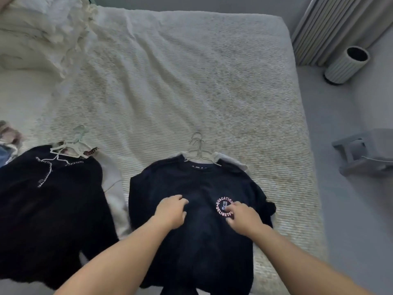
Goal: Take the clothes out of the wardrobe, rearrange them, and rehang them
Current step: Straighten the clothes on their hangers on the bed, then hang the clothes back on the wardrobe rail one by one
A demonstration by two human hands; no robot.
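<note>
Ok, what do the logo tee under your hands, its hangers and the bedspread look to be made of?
The logo tee looks like soft matte knit, likely cotton jersey: it lies limp and dull. The hangers look like thin pale wire, possibly coated; too blurred to tell metal from plastic. The bedspread looks like a cream ribbed weave, with fine woven ridges and soft creases.

1. Bed (191, 86): cream textured cover, rumpled bedding (38, 33) at far left.
2. Floor (350, 209): grey.
3. Pleated curtain (331, 24): right, beside ribbed cylindrical bin (345, 66).
4. Grey stool (365, 152): right edge.
</note>
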